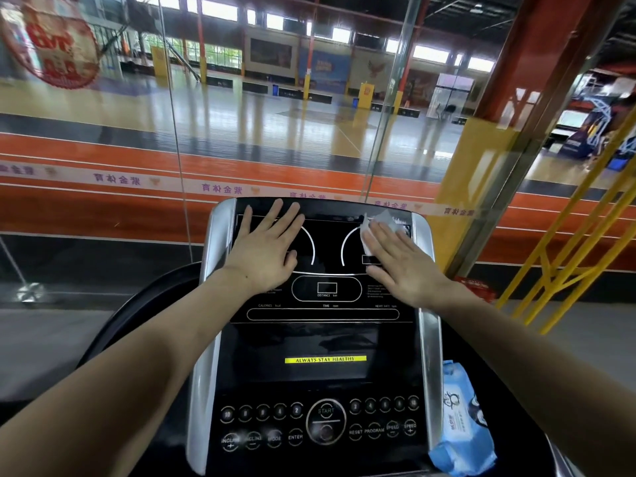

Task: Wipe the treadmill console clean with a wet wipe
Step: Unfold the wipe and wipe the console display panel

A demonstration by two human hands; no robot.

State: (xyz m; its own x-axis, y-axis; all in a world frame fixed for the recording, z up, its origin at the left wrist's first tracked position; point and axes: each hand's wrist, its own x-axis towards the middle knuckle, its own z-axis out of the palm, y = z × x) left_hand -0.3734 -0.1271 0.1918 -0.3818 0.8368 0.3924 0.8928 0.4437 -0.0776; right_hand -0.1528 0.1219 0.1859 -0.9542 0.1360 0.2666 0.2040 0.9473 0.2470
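Observation:
The black treadmill console (pixel 323 339) with silver side rails fills the lower middle of the head view. My left hand (pixel 265 249) lies flat, fingers spread, on the console's upper left panel and holds nothing. My right hand (pixel 402 266) presses flat on the upper right panel, with a white wet wipe (pixel 380 223) under its fingers. The wipe sticks out beyond the fingertips toward the console's top right corner. A row of round buttons and a START button (pixel 325 421) sit at the console's near end.
A blue pack of wet wipes (pixel 461 425) rests in the tray right of the console. A glass wall (pixel 275 132) stands just behind the console, with a sports hall beyond. Yellow railings (pixel 578 235) rise at the right.

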